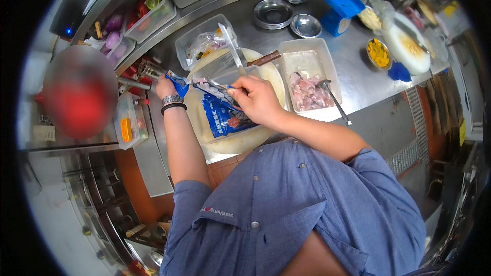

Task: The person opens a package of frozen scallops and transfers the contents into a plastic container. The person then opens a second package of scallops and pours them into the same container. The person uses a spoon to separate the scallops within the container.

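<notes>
Both hands are on an opened, blue printed plastic food bag [218,117] with pale and dark contents showing at its top edge. My left hand [165,86] grips the bag's blue torn corner. The fingers of my right hand [255,96] pinch its other upper side. The bag lies over a clear plastic container [255,72] on a round, pale cutting board [274,84]. Beyond my right hand a knife or cleaver blade [232,46] points away, and a wooden handle [264,58] lies on the board's far edge. What joins them is partly hidden.
To the right, a plastic tub [332,61] holds cut raw meat [308,90] and a metal spoon [333,101]. Farther back are metal bowls [273,12], a blue scale [339,11] and a second round board [404,44]. Another person [80,96] is at the left.
</notes>
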Available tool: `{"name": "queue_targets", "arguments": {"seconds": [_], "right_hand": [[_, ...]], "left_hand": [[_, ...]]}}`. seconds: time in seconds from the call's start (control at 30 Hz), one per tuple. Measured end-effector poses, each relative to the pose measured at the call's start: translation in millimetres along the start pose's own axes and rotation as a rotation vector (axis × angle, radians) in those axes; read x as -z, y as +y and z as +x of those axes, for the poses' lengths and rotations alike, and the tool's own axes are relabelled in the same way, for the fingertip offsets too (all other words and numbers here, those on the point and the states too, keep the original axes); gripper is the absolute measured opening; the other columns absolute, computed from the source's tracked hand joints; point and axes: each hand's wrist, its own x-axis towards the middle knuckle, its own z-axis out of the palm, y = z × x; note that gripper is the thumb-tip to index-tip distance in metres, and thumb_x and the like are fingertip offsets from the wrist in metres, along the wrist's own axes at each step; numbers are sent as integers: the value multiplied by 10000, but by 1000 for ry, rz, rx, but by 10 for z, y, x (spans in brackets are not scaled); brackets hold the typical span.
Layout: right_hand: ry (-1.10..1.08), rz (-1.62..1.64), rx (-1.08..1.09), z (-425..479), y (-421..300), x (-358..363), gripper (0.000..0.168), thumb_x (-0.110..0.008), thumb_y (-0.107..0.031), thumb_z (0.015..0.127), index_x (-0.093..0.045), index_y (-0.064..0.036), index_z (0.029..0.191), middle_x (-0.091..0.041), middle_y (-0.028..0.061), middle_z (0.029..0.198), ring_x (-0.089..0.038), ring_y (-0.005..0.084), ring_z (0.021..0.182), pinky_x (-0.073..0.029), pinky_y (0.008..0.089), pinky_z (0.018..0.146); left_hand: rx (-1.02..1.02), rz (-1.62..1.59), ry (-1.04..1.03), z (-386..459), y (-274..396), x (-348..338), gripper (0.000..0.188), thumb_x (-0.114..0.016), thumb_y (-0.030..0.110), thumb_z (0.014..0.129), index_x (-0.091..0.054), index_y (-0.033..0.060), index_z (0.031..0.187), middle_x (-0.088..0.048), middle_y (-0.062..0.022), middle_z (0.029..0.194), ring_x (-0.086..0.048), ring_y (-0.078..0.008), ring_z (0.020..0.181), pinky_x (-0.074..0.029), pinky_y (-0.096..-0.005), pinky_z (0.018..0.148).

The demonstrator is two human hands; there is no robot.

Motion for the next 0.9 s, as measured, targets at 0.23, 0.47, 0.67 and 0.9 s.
{"name": "queue_targets", "arguments": {"seconds": [0.23,0.47,0.67,0.9], "right_hand": [[96,263,-230,151,-266,778,158,-662,-143,908,-672,11,942,-651,45,683,-561,66,516,-428,235,448],[244,-188,-66,352,-63,1597,228,-720,-203,862,-687,22,852,-655,21,675,-586,61,591,-456,247,546],[232,113,-290,368,-146,1707,264,-726,-210,890,-698,40,971,-685,48,770,-636,78,636,-523,230,569],[115,129,-353,416,281,2025,296,-678,-240,913,-718,9,1068,-720,95,819,-681,129,712,-550,273,639]], "left_hand": [[315,-762,-471,-827,904,-501,345,-518,286,997,-616,-12,853,-619,-87,720,-490,-153,518,-385,-290,463],[-634,-100,-1206,-2587,1005,-679,483,-417,411,1029,-680,7,1006,-690,-115,891,-649,-207,804,-502,-333,736],[-323,-761,-1610,-3098,879,-1249,786,-544,471,981,-209,23,1533,-319,-120,1543,-325,-259,1415,-269,-383,1152],[293,-986,-1565,-3538,1111,-1256,656,-536,502,975,-386,47,1424,-526,-109,1355,-524,-253,1254,-423,-409,1065]]}}
